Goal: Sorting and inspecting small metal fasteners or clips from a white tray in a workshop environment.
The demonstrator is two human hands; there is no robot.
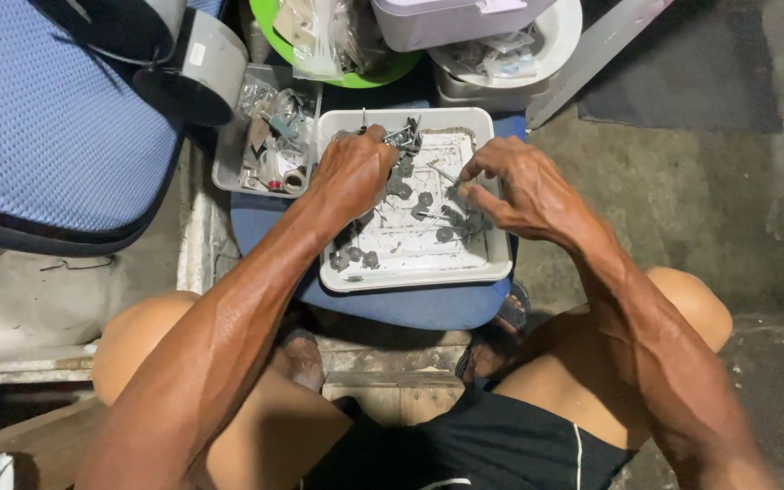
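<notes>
Seen from above, a seated person's left hand [353, 170] has its fingers closed around a bunch of small grey metal nails with round washers [401, 139] near the far left corner of a white tray [415, 273], while the right hand [524, 188] pinches a single thin nail [446, 174] between thumb and forefinger, just above the tray's right side. More washer nails [428, 201] lie scattered between the two sets of fingers, the bare near half of the tray lies below them. A clear box of odds and ends [265, 145] sits just left of the left fingers, and a green bowl [342, 77] lies beyond the tray's far edge.
</notes>
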